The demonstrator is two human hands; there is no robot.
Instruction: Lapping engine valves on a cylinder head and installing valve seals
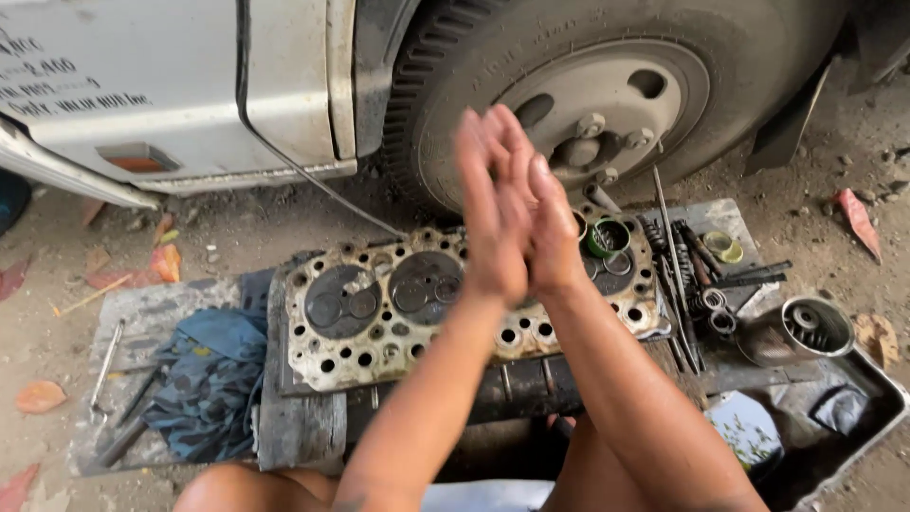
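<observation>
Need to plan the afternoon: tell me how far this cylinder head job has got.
Done: the cylinder head is off and lies face up on boards, valve springs beside it. In hand: nothing; the left hand and right hand are pressed palm to palm above it. Left: valves sit in the chambers, and the face looks dirty.

The two hands [517, 204], pressed palm to palm and blurred, hide the middle of the cylinder head [379, 308] — one chamber there cannot be seen. The truck wheel [607, 104] is cut off by the top edge, the metal pan [877, 398] by the right edge — its contents are too dim to tell.
</observation>
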